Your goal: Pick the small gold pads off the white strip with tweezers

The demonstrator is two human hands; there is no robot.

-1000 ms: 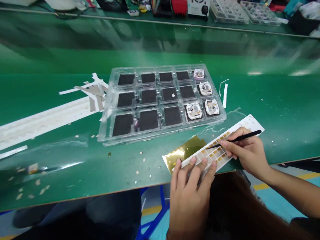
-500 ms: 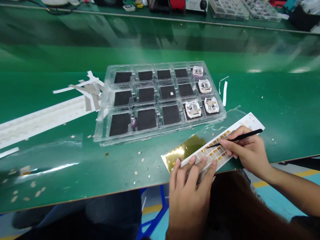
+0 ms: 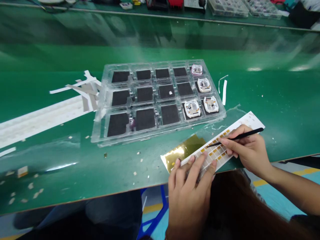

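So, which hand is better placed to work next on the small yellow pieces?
Probably the right hand: it holds the slim black tool, whose tip is close to the yellow pieces on the white sheet. The left hand shows no tool; its fingers rest on the sheet.

A: ok so what's the deal with that white sheet [image 3: 215, 159]?
B: Long, narrow, lying flat at a slant, running from under the spread fingers of the left hand [image 3: 188, 190] to just past the right hand [image 3: 252, 153]. Rows of greyish squares, gold-yellow bits on a bunch of them. The end beyond the right hand is mostly plain white, few pale specks.
A: and the black tool [image 3: 246, 135]?
B: Skinny, pointy, pinched at a tilt in the right hand. Tip's just beyond the left fingertips, can't tell if it's touching.
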